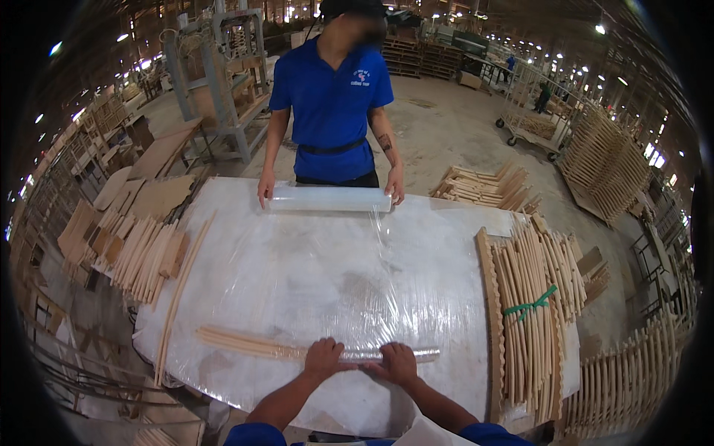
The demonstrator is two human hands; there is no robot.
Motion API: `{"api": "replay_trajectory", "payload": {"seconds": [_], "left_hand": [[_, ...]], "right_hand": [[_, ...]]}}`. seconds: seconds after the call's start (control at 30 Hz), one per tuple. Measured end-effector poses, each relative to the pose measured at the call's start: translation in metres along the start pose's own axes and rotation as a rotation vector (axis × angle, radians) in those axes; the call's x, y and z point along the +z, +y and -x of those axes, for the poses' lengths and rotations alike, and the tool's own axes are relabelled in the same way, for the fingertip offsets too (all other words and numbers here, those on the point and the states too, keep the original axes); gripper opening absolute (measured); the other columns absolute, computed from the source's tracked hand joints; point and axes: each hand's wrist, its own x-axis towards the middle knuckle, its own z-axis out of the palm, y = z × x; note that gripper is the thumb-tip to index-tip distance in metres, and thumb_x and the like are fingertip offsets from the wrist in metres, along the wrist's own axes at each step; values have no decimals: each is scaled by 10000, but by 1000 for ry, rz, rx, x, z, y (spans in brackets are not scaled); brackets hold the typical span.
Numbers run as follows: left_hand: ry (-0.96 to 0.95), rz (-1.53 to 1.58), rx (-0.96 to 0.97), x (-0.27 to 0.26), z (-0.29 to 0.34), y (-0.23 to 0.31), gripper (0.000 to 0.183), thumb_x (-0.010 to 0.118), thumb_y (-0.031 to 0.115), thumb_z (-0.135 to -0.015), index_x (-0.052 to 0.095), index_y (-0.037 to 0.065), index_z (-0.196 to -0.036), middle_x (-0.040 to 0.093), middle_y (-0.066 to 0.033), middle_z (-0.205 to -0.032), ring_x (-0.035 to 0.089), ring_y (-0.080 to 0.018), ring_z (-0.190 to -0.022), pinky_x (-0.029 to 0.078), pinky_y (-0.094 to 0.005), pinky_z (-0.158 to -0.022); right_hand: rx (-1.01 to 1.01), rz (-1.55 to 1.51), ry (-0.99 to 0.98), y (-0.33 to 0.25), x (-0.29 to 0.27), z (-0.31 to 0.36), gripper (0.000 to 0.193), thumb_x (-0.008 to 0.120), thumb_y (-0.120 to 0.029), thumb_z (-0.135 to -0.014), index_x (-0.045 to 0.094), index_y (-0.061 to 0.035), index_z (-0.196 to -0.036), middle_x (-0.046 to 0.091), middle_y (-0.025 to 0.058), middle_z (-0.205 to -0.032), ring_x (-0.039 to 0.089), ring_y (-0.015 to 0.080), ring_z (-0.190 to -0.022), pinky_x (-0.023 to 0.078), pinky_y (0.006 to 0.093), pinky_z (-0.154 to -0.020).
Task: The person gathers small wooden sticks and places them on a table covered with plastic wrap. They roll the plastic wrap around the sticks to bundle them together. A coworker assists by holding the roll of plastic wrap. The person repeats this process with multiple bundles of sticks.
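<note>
A thin bundle of pale wooden sticks [242,340] lies crosswise near the front of the white-topped table [439,260]. Clear stretch film [383,297] covers its right part and runs back over the tabletop to a film roll [327,199]. My left hand [325,359] is closed over the middle of the bundle, thumb pointing inward. Close to its right, my right hand [396,363] grips the film-covered part, its thumb near the left one. Across the table a person in a blue shirt [331,111] holds the roll by both ends.
On the right lie stacked wooden sticks [524,320] with a green tie [529,303], beside a scalloped wooden strip [491,320]. A long thin stick [182,297] and more wood pieces [145,260] line the left side. Further sticks [483,187] are piled beyond the far right edge.
</note>
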Motion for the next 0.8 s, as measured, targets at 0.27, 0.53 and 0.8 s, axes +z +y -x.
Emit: {"api": "replay_trajectory", "payload": {"seconds": [0.27, 0.53, 0.8], "left_hand": [[-86, 48, -14, 3, 62, 60, 822, 739, 819, -794, 732, 99, -1190, 651, -137, -1153, 613, -329, -1133, 469, -514, -952], [56, 78, -243, 1, 9, 31, 606, 726, 595, -954, 667, 94, -1289, 624, -146, -1244, 585, -348, -1204, 444, -532, -1017], [235, 94, -64, 16, 15, 1, 724, 755, 583, -933, 615, 87, -1442, 593, -146, -1477, 488, -366, -1453, 292, -582, -1256]], "right_hand": [[104, 32, -81, -28, -23, 109, 640, 806, -551, -909, 665, -57, -1291, 652, 173, -1279, 599, 410, -1223, 442, 568, -1098], [92, 77, -13, -15, 0, 52, 875, 696, -591, -974, 481, -12, -1593, 438, 276, -1665, 325, 540, -1574, 228, 736, -1247], [353, 153, 46, 40, 11, -87, 784, 585, -575, -1047, 459, -63, -1628, 348, 306, -1709, 246, 551, -1603, 209, 731, -1258]]}}
